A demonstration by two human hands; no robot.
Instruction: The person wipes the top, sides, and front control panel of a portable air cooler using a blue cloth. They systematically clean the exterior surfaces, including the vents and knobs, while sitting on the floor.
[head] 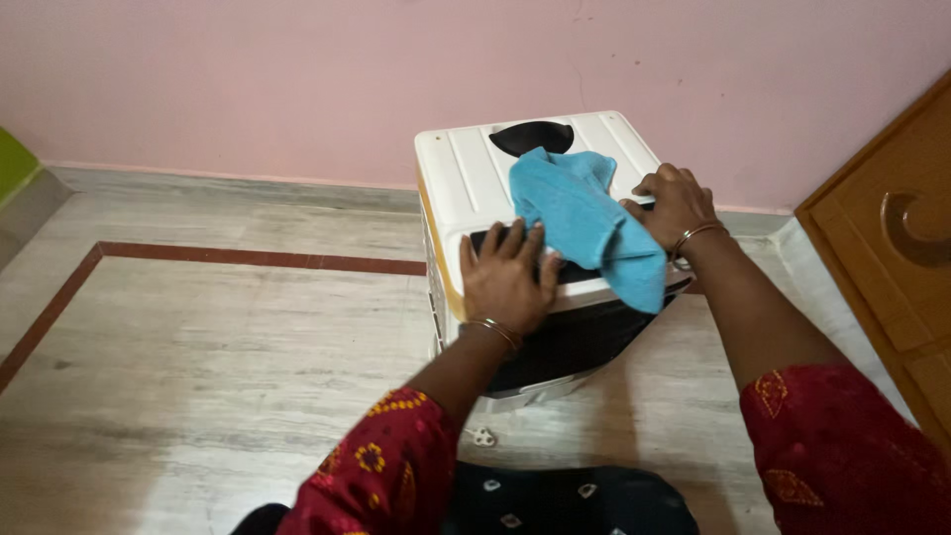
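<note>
Blue cloth (586, 223) on white cooler (466, 173): right hand (674, 203) grips it, left hand (507, 277) lies flat, open.

Blue cloth (586, 223): soft, crumpled, draped over the top of the air cooler (466, 173), front-right part, one end hanging just past the front edge. Air cooler: white boxy plastic unit, ribbed top with a dark oval recess at the rear, dark control strip along the front of the top, black front panel. Upright on the floor, back close to the wall.
</note>
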